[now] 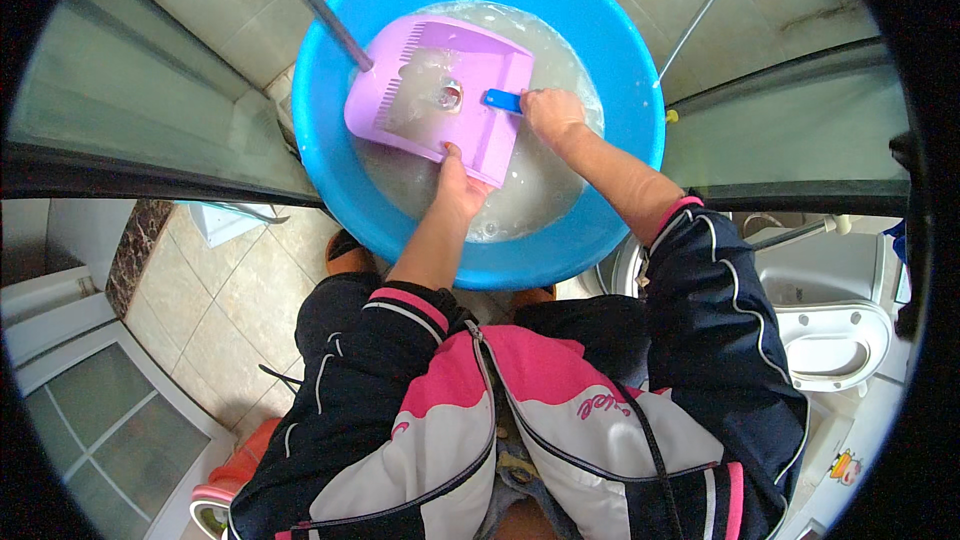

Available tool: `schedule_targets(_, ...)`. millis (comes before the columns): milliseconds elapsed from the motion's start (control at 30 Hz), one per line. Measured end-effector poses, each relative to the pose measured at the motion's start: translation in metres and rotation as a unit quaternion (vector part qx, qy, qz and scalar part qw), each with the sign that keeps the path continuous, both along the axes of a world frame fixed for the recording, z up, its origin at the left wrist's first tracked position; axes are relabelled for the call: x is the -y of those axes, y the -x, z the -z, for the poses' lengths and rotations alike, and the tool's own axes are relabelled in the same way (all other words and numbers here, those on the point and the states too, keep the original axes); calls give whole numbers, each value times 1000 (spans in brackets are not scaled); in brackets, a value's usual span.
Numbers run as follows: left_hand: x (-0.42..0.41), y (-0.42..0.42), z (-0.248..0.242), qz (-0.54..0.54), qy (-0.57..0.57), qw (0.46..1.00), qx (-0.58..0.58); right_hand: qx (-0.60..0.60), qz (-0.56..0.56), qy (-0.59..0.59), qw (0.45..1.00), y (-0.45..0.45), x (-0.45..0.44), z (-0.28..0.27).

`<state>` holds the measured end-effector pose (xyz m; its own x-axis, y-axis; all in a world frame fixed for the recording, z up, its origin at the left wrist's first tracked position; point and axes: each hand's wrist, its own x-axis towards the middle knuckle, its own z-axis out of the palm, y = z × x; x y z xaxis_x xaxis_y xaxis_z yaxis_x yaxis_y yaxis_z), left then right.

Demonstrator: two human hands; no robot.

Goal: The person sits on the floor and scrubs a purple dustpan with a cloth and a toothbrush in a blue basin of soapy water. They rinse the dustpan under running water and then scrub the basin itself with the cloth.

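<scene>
A large blue plastic tub (622, 30) holds cloudy, sudsy water. Partly in that water lies a pink-purple plastic dustpan (420, 131) with a comb-toothed edge and a metal handle pole (315, 4) rising from its left end. My left hand (461, 184) grips the dustpan's near side wall, the thumb over the rim. My right hand (553, 114) is closed around a blue-handled tool (502, 100), whose tip rests over the dustpan's right part; the rest of the tool is hidden in the hand. Murky water stands inside the pan.
Glass shower panels (180, 97) flank the tub on both sides. A thin metal rod (709, 7) leans at the tub's right rim. A toilet (832, 345) stands at the right, a white-framed door (112, 427) at the lower left, and a red container (240, 465) beside it.
</scene>
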<state>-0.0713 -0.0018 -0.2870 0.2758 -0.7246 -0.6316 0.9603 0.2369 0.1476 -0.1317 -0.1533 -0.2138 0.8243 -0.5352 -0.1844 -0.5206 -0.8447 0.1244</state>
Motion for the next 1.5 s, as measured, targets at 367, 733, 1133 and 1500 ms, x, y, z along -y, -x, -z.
schedule_targets(367, -4, 1, 16, -19, 15, 1000, 18, -148, -56, 17, 987, -23, -5, -31)
schedule_targets(733, -8, -7, 21, 21, -18, 999, 43, -160, -35, -33, 986, -23, -13, -17)
schedule_targets(1133, -9, -14, 24, 23, -21, 991, 127, -17, -2, -69, 997, -2, -33, 22)
schedule_targets(1500, 3, -3, 18, 73, -191, 927, 316, 170, 4, -94, 981, -29, -35, -29)
